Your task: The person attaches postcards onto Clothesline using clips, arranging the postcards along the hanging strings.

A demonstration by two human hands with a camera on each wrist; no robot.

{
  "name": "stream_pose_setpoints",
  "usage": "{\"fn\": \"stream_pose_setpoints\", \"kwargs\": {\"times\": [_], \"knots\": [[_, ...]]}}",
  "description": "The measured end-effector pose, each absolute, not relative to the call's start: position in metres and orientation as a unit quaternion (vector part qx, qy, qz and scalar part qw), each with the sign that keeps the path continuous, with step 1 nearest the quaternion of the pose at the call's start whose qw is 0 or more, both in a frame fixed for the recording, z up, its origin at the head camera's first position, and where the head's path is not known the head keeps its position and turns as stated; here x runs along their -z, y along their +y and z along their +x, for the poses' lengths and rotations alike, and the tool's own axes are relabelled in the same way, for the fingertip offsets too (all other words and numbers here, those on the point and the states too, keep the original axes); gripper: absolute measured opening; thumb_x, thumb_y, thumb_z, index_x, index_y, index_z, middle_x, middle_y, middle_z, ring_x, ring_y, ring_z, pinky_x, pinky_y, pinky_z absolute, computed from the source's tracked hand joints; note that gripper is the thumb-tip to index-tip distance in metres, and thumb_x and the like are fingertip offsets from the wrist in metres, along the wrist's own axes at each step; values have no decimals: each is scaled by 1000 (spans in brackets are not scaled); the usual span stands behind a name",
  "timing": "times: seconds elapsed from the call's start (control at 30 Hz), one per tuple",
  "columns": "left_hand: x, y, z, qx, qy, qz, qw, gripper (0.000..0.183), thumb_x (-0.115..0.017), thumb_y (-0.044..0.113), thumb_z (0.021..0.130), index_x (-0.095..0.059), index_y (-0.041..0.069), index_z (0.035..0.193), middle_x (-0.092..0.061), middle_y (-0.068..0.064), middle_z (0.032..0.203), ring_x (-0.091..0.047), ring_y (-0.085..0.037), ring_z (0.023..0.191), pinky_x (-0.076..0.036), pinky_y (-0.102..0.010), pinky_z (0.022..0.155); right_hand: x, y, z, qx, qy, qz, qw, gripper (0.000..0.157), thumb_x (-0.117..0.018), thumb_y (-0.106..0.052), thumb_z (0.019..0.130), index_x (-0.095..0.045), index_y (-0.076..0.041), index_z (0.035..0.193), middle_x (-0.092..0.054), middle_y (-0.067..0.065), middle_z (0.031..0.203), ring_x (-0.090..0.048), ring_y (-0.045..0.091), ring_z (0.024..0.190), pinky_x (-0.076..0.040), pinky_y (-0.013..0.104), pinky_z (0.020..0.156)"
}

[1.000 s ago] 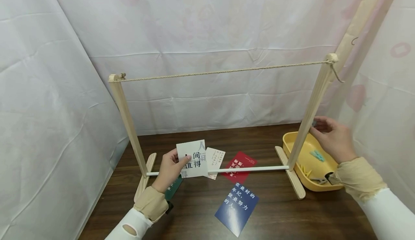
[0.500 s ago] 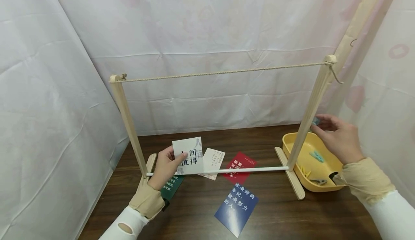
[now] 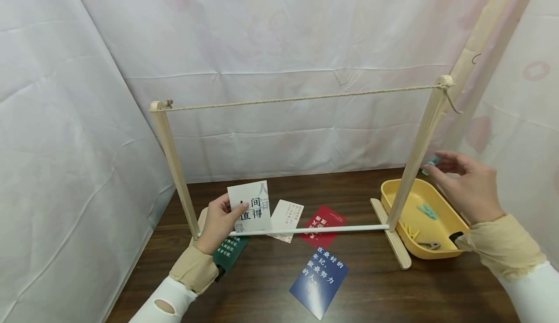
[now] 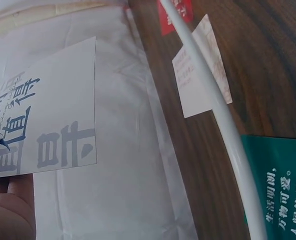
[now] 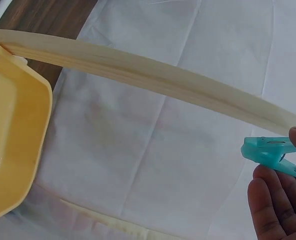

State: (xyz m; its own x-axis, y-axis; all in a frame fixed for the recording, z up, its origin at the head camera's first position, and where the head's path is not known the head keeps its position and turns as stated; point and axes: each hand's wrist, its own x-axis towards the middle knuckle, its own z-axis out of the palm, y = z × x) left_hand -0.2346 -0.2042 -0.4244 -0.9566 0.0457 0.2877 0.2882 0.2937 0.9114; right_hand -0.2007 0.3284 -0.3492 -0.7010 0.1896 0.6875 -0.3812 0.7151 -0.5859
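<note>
My left hand (image 3: pixel 221 221) pinches a white card (image 3: pixel 250 206) with dark lettering between thumb and fingers, raised at the left side of the wooden frame. In the left wrist view the lettered card (image 4: pixel 67 110) faces the camera, and part of the hand shows below it. Over at the right, my right hand (image 3: pixel 469 182) pinches a teal clothespin (image 3: pixel 431 164) above the yellow tray (image 3: pixel 386 183). The right wrist view shows the clothespin (image 5: pixel 270 152) with thumb on one handle and fingers on the other. A string (image 3: pixel 301 98) runs between the frame's two posts.
Cards lie on the table: green (image 3: pixel 231 254), cream (image 3: pixel 287 218), red (image 3: pixel 324 223) and blue (image 3: pixel 320 282). A white rod (image 3: pixel 340 229) joins the posts' feet low down. The right post (image 3: pixel 415 158) stands between the tray and the cards. Several clothespins (image 3: pixel 427 210) are in the tray.
My left hand and its white card have shifted slightly left and up, showing more of the green card. My right hand has moved right, bringing the teal clothespin out from behind the post.
</note>
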Motion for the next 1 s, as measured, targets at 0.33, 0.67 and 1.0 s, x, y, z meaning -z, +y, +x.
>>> {"fn": "stream_pose_setpoints", "kwargs": {"times": [0.33, 0.67, 1.0], "knots": [[416, -207, -236, 591, -792, -98, 113, 23, -75, 2, 101, -74, -6, 122, -80, -28, 111, -78, -4, 86, -63, -23, 72, 341, 319, -192, -375, -814, 97, 434, 38, -87, 18, 77, -77, 12, 114, -63, -46, 92, -60, -26, 81, -44, -3, 85], [410, -212, -235, 598, -788, -84, 117, 22, -73, 3, 102, -73, -7, 122, -80, -28, 113, -78, -3, 86, -65, -25, 73, 331, 308, -185, -354, -806, 134, 454, 42, -88, 22, 71, -78, 10, 110, -63, -47, 93, -61, -26, 84, -44, -1, 92], [407, -218, -237, 615, -774, -92, 118, 25, -71, 1, 102, -71, -9, 125, -78, -30, 117, -79, -3, 89, -66, -28, 75, 328, 298, -184, -348, -792, 185, 466, 43, -86, 25, 67, -79, 11, 107, -65, -41, 97, -63, -24, 86, -46, 1, 92]]}}
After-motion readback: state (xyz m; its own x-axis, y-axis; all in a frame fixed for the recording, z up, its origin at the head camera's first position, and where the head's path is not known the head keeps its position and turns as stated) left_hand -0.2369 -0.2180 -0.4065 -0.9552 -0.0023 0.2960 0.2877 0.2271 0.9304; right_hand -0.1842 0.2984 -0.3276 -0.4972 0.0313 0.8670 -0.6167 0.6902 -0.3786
